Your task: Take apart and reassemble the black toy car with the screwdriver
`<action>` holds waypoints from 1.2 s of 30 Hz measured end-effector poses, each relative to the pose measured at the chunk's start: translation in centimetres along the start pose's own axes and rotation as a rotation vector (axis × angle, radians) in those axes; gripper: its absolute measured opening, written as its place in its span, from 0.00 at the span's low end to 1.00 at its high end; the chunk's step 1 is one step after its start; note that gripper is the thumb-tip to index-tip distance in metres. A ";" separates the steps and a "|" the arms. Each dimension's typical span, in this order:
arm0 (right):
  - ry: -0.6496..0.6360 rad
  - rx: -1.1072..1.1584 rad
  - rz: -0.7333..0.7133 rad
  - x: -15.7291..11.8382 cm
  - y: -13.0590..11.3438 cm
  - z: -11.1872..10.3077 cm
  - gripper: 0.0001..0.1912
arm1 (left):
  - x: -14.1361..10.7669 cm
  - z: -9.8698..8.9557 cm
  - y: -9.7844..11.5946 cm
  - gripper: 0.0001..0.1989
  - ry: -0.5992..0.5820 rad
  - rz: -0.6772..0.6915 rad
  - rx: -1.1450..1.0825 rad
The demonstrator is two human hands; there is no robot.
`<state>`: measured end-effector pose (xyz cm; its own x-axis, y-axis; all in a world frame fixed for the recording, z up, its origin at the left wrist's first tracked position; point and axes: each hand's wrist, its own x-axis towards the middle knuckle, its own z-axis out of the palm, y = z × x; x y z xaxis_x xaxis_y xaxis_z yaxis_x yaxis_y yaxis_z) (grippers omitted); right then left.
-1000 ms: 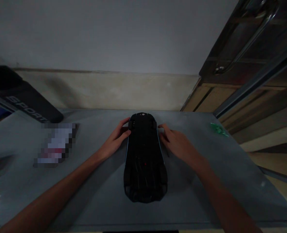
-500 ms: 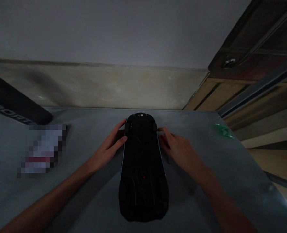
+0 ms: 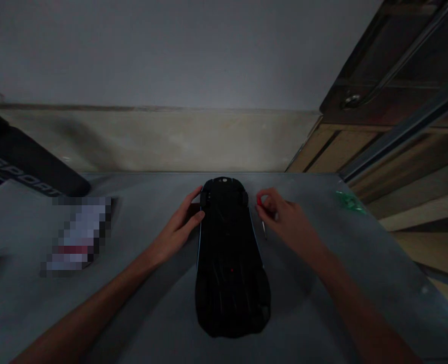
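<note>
Toy car (image 3: 227,237), lying underside up on the grey tabletop (image 3: 171,318) between the hands. The left hand (image 3: 180,222), as before, curves against the car's far left side, thumb touching. The right hand (image 3: 290,220), half a second earlier close against the opposite side, now stands slightly apart, pinching a tool (image 3: 259,201) whose red handle was previously hidden; its thin metal shaft points nearward. Farther right lies a green packet (image 3: 350,201), unchanged.
</note>
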<state>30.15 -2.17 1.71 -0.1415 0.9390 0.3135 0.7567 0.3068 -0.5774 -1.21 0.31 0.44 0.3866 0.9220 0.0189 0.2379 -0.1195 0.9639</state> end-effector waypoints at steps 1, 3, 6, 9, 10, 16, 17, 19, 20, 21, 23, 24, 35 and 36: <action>0.032 0.032 -0.015 0.0 0.0 0.0 0.09 | 0.0 0.0 -0.1 0.38 0.002 0.006 0.007; 0.076 0.083 -0.027 0.1 -0.1 0.0 0.09 | 0.1 0.0 -0.3 0.38 0.011 0.019 0.020; 0.105 0.122 -0.028 0.2 -0.2 0.1 0.10 | 0.2 0.0 -0.5 0.37 0.025 0.042 0.033; 0.120 0.121 -0.047 0.2 -0.3 0.2 0.11 | 0.3 0.0 -0.3 0.37 0.015 0.050 0.040; 0.124 0.118 -0.056 0.2 -0.3 0.2 0.11 | 0.3 0.0 -0.3 0.37 0.012 0.052 0.041; 0.165 0.139 -0.121 0.2 -0.3 0.2 0.12 | 0.5 0.2 -0.3 0.37 0.046 0.064 0.069; 0.168 0.147 -0.123 0.2 -0.3 0.1 0.12 | 0.6 0.2 -0.4 0.37 0.052 0.069 0.074; 0.175 0.164 -0.119 0.4 -0.2 -0.1 0.12 | 0.7 0.2 -0.5 0.36 0.052 0.086 0.082; 0.181 0.171 -0.114 0.4 -0.2 -0.1 0.12 | 0.7 0.2 -0.5 0.36 0.049 0.094 0.085; 0.191 0.178 -0.108 0.5 -0.1 -0.2 0.12 | 0.7 0.1 -0.4 0.35 0.044 0.097 0.086; 0.224 0.189 -0.102 0.6 -0.1 -0.3 0.13 | 0.8 0.1 -0.4 0.36 0.031 0.089 0.079; 0.243 0.194 -0.101 0.6 -0.2 -0.3 0.13 | 0.8 0.1 -0.4 0.36 0.027 0.081 0.070; 0.537 0.203 -0.164 0.1 -2.7 -0.7 0.12 | 1.0 0.1 -0.8 0.38 0.041 0.070 -0.015; 0.561 0.198 -0.159 0.1 -2.8 -0.7 0.12 | 1.0 0.1 -0.8 0.37 0.039 0.070 -0.021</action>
<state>28.42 -3.08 3.88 0.1552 0.6712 0.7248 0.6132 0.5098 -0.6034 -0.93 1.30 -0.34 0.3662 0.9255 0.0967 0.1924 -0.1769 0.9652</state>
